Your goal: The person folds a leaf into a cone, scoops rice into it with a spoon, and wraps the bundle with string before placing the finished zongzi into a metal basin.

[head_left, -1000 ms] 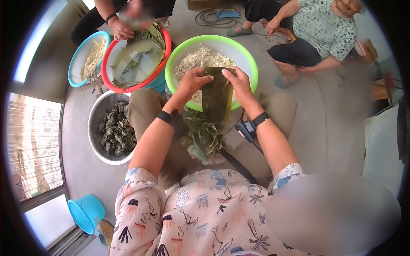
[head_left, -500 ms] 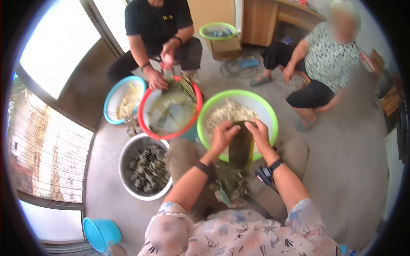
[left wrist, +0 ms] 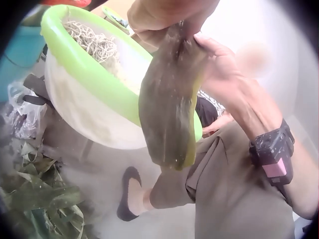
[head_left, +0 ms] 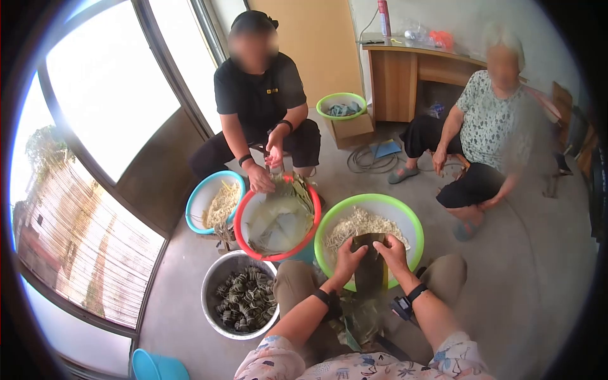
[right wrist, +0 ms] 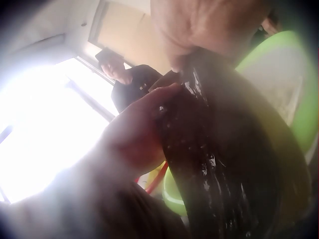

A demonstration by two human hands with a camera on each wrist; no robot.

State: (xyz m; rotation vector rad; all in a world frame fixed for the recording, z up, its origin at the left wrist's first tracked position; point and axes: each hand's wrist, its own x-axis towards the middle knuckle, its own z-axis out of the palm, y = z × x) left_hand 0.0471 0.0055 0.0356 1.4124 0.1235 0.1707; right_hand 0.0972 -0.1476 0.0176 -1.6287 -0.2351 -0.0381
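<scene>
The step in hand looks like readying a leaf (head_left: 370, 278), held up at the lower centre of the head view, between the wearer's forearms and in front of the green tub (head_left: 416, 234). The left hand (head_left: 347, 261) pinches its top edge on one side, the right hand (head_left: 394, 254) on the other, each grip thumb against fingers. The next move seems to call for both pinches kept firm and level, since so wet a leaf could slip. It hangs long, broad and flat, dark green and glossy with beads of water, a yellow-green strip down one side; whether it is one layer or several I cannot tell. More leaves (head_left: 356, 323) lie bunched below it. Beyond the hands, the green tub holds pale, shredded-looking stuff; left of centre are a metal basin (head_left: 218, 272) of dark tied bundles (head_left: 244, 297) and, farther off, a red tub (head_left: 237, 221) with leaves in liquid.
</scene>
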